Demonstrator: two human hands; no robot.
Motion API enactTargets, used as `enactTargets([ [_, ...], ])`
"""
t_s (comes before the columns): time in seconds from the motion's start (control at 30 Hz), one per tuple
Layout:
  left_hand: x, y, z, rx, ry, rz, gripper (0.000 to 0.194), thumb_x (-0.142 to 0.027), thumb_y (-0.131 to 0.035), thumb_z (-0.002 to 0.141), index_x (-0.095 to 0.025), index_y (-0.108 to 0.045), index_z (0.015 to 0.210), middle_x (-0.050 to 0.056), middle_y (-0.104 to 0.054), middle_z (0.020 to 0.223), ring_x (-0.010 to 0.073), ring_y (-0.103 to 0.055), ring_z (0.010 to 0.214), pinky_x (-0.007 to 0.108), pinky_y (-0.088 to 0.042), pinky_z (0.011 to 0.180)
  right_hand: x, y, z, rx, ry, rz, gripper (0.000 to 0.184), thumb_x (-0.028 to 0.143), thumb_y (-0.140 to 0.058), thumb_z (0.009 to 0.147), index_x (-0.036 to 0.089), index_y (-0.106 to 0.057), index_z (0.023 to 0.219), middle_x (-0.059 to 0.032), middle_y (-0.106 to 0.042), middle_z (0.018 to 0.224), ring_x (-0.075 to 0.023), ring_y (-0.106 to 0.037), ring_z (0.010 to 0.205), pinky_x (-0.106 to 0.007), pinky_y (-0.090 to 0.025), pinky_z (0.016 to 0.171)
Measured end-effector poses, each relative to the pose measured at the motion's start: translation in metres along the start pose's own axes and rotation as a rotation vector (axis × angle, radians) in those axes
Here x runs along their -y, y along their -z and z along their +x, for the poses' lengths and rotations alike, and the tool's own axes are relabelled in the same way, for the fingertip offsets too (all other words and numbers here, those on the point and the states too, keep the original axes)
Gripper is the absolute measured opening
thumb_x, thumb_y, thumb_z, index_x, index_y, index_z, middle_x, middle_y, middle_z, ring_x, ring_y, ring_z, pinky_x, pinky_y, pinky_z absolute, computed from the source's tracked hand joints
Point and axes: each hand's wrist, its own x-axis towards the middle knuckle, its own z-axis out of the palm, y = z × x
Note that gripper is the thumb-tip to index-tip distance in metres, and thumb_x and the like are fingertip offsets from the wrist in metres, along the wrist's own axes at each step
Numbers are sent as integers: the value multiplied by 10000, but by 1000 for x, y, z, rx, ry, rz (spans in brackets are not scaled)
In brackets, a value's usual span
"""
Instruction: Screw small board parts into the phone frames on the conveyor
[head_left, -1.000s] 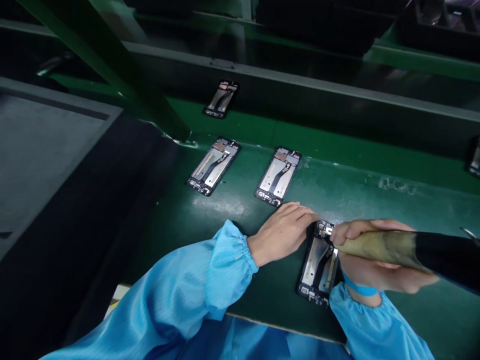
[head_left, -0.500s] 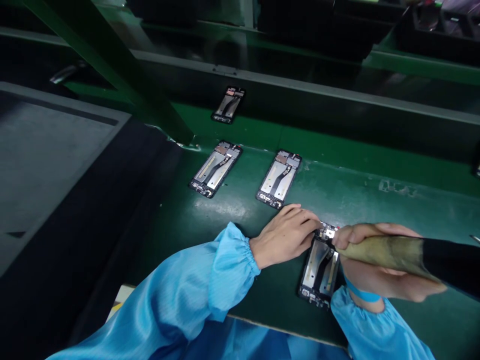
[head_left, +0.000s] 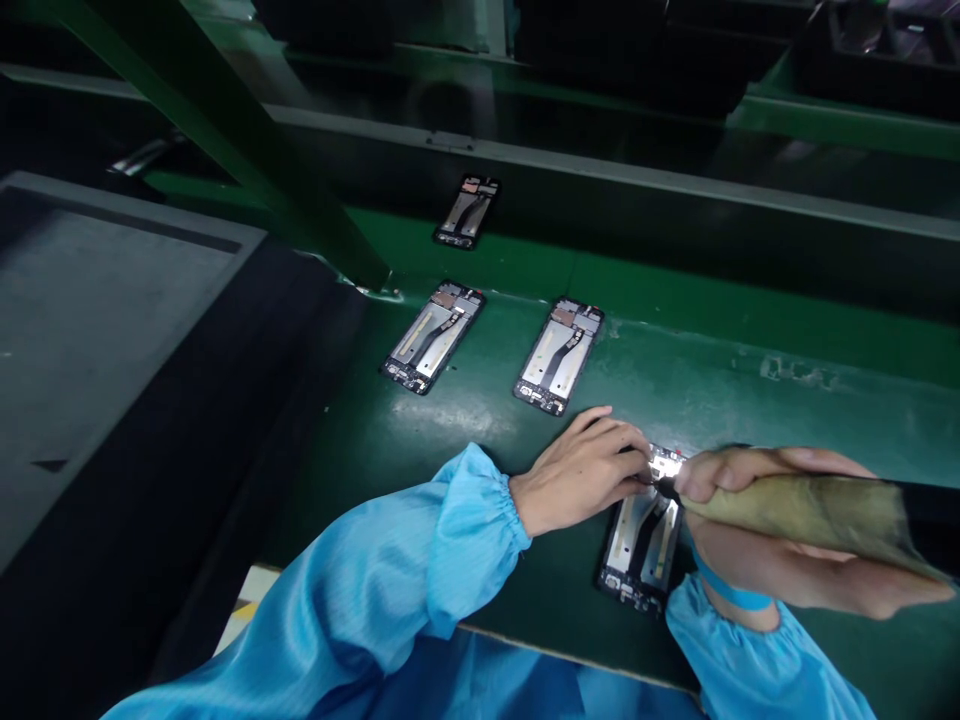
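An opened phone (head_left: 634,550), with its silver inner plate and dark ribbon cable showing, lies on the green bench in front of me. My left hand (head_left: 581,475) has its fingers bent and close together at the phone's upper left edge; the fingertips are partly hidden. In my right hand (head_left: 780,530) is an electric screwdriver (head_left: 810,512), its thick handle wrapped in yellowish material. Its dark tip is down at the phone's upper circuit board, close to my left fingertips. A blue band circles my right wrist.
Two more opened phones, one at the left (head_left: 433,337) and one nearer the middle (head_left: 559,355), lie on the green bench (head_left: 750,400). Another opened phone (head_left: 466,212) lies behind them on a green strip. A green post (head_left: 285,170) slants down at the left.
My left hand has shifted slightly right, bringing its fingertips closer to the screwdriver tip. The screwdriver and my right hand have also moved a little to the right.
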Motion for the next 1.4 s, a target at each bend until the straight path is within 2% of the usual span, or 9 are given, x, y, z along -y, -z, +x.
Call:
enactTargets([
  [0.3, -1, -1, 0, 8, -1, -9, 119, -328, -732, 1110, -248, -793, 1172, 50, -753, 1370, 250, -660, 1425, 532, -304, 1402, -2, 2, 2, 39, 22, 0, 713, 830, -368, 1010, 295, -819, 1143, -40, -707, 696, -237, -656, 508, -429, -571, 510],
  [0.5, 1, -5, -3, -17, 14, -30, 567, -417, -839, 1036, -247, -591, 1516, 88, -682, 1473, 280, -658, 1420, 546, -303, 1396, -11, 8, 1, 18, 54, -16, 608, 810, -575, 918, 284, -830, 1081, -46, -718, 680, -248, -654, 502, -433, -566, 516],
  [0.73, 1, -5, -2, -39, -19, 16, 531, -385, -827, 1042, -180, -583, 1468, 103, -689, 1432, 285, -666, 1389, 531, -313, 1394, -18, 15, -1, 109, 44, -20, 604, 742, -456, 991, 291, -823, 1154, -57, -746, 726, -252, -665, 529, -436, -575, 506],
  [0.9, -2, -7, -8, -81, -3, 52, 385, -376, -768, 1079, -171, -628, 1373, 122, -720, 1391, 292, -654, 1411, 519, -366, 1366, -22, 1, -9, 97, 55, 5, 524, 741, -627, 913, 275, -830, 1042, -29, -702, 700, -221, -631, 496, -397, -547, 467],
  [0.97, -10, -13, -19, -55, -66, 77, 287, -442, -699, 1111, -171, -691, 1207, 135, -760, 1309, 302, -688, 1353, 498, -431, 1317, -21, -3, -8, 79, 59, 22, 492, 700, -613, 935, 271, -830, 1040, -26, -705, 686, -215, -629, 480, -384, -542, 451],
  [1.03, -20, -20, -33, 51, -251, 99, 383, -550, -661, 1111, -173, -723, 1136, 133, -788, 1269, 289, -725, 1266, 453, -486, 1261, -19, 0, -1, 71, 33, 28, 514, 676, -521, 986, 272, -826, 1076, -34, -726, 689, -224, -651, 487, -400, -568, 467],
  [1.13, -29, -25, -42, 182, -398, 221, 499, -579, -693, 1085, -160, -714, 1355, 118, -766, 1412, 268, -712, 1317, 422, -483, 1255, -12, 22, 19, -64, 193, -31, 623, 795, -481, 966, 278, -799, 1108, -9, -712, 666, -213, -621, 446, -395, -564, 440],
  [1.23, -19, -15, -15, 143, -219, 445, 461, -414, -649, 1141, -175, -641, 1536, 121, -676, 1595, 276, -604, 1517, 472, -393, 1337, -4, 50, 38, -294, 328, -124, 672, 854, -490, 931, 253, -766, 1051, 10, -645, 630, -188, -578, 433, -354, -526, 407],
  [1.4, 16, 12, 97, 131, 75, 592, 495, -129, -416, 1174, -152, -547, 1651, 119, -550, 1736, 275, -464, 1650, 513, -384, 1358, -3, 69, 46, -417, 140, -160, 668, 887, -476, 914, 257, -694, 955, 19, -592, 595, -173, -533, 416, -338, -492, 398],
])
